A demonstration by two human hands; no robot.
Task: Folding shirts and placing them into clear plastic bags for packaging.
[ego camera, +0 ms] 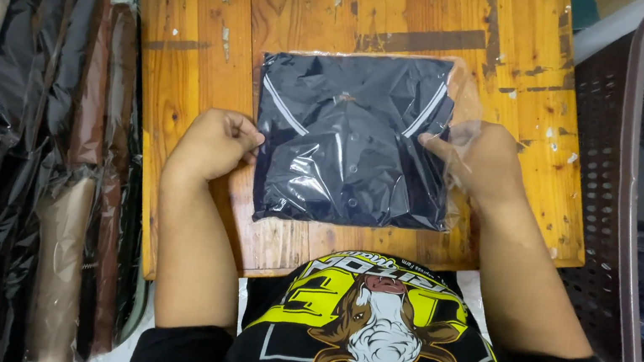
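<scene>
Left hand (pixel 213 143) and right hand (pixel 478 158) pinched opposite edges of the bagged dark shirt (pixel 354 139) on the wooden table (pixel 191 34); even tension would keep the plastic smooth.

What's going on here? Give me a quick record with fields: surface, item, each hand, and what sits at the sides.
surface: small wooden table
item: folded dark shirt in a clear plastic bag, flat on the table
left hand: pinches the bag's left edge
right hand: at the bag's right side, seen through the plastic
left side: row of bagged garments
right side: brown plastic basket with bagged clothes
</scene>
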